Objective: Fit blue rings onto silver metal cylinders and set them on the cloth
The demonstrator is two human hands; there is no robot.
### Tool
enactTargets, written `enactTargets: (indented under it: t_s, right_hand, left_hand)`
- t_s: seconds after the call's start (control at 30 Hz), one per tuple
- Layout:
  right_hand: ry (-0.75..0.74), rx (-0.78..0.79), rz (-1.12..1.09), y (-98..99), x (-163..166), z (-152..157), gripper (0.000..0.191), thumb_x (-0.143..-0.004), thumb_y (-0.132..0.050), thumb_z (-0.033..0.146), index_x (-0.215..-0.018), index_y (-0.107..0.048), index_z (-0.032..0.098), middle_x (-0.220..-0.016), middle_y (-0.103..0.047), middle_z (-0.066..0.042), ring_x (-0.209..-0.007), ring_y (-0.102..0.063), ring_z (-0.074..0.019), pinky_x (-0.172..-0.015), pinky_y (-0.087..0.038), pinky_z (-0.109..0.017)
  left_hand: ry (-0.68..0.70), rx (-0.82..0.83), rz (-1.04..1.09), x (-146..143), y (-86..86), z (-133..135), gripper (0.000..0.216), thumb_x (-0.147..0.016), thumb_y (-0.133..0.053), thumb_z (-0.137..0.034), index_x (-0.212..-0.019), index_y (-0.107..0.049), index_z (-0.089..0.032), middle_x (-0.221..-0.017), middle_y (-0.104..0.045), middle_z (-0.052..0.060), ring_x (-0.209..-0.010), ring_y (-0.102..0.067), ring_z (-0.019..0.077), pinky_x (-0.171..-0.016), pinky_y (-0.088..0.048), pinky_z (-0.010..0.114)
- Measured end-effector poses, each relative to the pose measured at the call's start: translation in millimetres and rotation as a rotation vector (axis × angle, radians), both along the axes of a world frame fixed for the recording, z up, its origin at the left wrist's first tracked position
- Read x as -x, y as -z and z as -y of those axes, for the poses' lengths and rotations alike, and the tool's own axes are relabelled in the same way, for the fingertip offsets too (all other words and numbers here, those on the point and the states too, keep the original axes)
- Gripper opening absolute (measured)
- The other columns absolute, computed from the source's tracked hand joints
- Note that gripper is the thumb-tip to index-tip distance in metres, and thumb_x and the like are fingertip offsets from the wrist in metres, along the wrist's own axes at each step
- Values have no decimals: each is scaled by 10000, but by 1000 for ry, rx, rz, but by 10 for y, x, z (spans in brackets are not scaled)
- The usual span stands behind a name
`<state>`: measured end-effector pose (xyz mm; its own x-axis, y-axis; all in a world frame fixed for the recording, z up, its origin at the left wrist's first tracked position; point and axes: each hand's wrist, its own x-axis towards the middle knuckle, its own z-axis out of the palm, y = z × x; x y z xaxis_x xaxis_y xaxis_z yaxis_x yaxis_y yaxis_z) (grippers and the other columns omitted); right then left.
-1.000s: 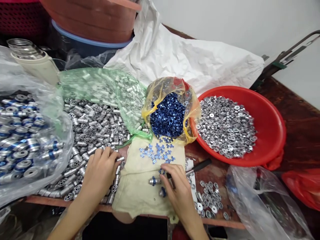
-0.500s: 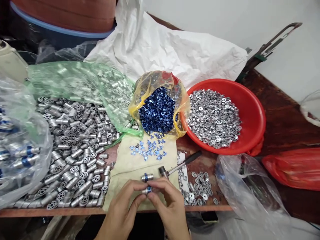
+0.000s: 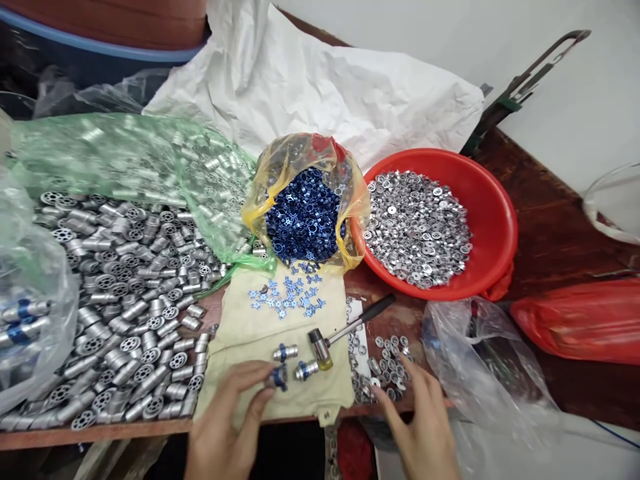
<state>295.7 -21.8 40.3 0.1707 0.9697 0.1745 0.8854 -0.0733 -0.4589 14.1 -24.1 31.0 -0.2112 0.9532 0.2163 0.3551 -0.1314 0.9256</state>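
My left hand pinches a small silver cylinder with a blue ring over the cream cloth. Two more such assembled pieces lie on the cloth just beyond it, beside a small hammer. My right hand reaches with its fingers spread toward the loose silver washers on the table near the front edge; it holds nothing. Small blue star-shaped parts are scattered on the cloth's far half.
A yellow bag of blue rings stands behind the cloth. A red basin full of silver washers is to the right. A heap of silver cylinders covers the left. Clear plastic bags and a white sack lie around.
My hands, joined on one piece half a second ago, have parted: the left keeps the piece, the right has moved right to the washers. A second assembled piece now lies on the cloth.
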Motion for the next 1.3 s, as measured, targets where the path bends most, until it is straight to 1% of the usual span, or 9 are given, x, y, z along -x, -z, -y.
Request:
enactTargets:
  t_s: [0.1,0.23,0.37,0.5,0.63,0.73,0.87,1.1,1.3]
  right_hand:
    - [-33,119,143,212,-425,72,761,-854,-686,488,-1531,-407,277,-1390,-541,-183,-1268,-563,-440,-957,-530,-612]
    - [-180,161,33,370,-281,-57,654,-861,-685,331,-1482,-480,305,-1501,-459,-144,-1371,-502,-383,-1034,-507,-559]
    - [-169,74,-118,367,57,-445,439,-858,-642,215,-1297,-643,244,-1302,-586,-124,-1204,-641,-298,-973,-563,-463]
    - [-155,24,-124,333,121,-681,358,-859,-650,212,-1216,-677,221,-1277,-598,-121,-1201,-631,-287,-1002,-540,-460]
    - [-157,6,-121,251,72,-672,364,-891,-634,247,-1255,-647,230,-1334,-561,-132,-1112,-656,-265,-831,-600,-391]
    - [-164,-8,-100,199,57,-645,258,-914,-615,259,-1163,-667,214,-1147,-605,-111,-928,-673,-233,-701,-585,-334]
    - [-190,-17,-74,170,61,-588,134,-924,-609,286,-1032,-657,222,-977,-627,-68,-864,-665,-236,-747,-564,-349]
    - [-195,-30,-49,193,68,-454,161,-988,-522,313,-1050,-644,230,-970,-651,-72,-906,-664,-241,-769,-547,-346]
    - [-147,-75,-37,274,32,-549,142,-973,-545,321,-912,-624,219,-841,-646,-53,-787,-646,-245,-713,-529,-366]
  left_hand:
    - [-97,117,23,145,-24,-1,133,-908,-658,-245,-1036,-690,-265,-989,-762,26,-960,-749,216,-857,-598,275]
    - [-17,127,84,120,-28,-29,128,-907,-661,-283,-1026,-705,-265,-965,-771,29,-949,-754,222,-829,-606,273]
    - [-26,168,81,55,-1,-36,145,-905,-669,-303,-1041,-704,-268,-974,-772,30,-952,-754,216,-809,-604,251]
    - [-15,214,190,86,13,-44,153,-904,-675,-330,-1042,-709,-272,-978,-766,22,-966,-753,206,-859,-604,247]
    - [-5,291,364,137,-50,-98,178,-886,-707,-377,-1030,-716,-273,-980,-771,19,-976,-755,205,-880,-602,244]
    - [61,396,500,139,-114,-155,234,-873,-721,-426,-1031,-728,-253,-958,-796,39,-925,-773,224,-855,-613,269]
    - [110,486,594,95,-164,-193,336,-836,-736,-506,-1025,-756,-229,-889,-816,67,-867,-779,256,-839,-621,320]
    - [32,538,724,-58,-291,-177,411,-777,-763,-580,-961,-765,-212,-780,-814,58,-789,-769,259,-822,-603,346]
    - [65,560,847,-158,-364,-185,407,-744,-792,-590,-917,-759,-223,-898,-836,71,-882,-788,289,-873,-605,374]
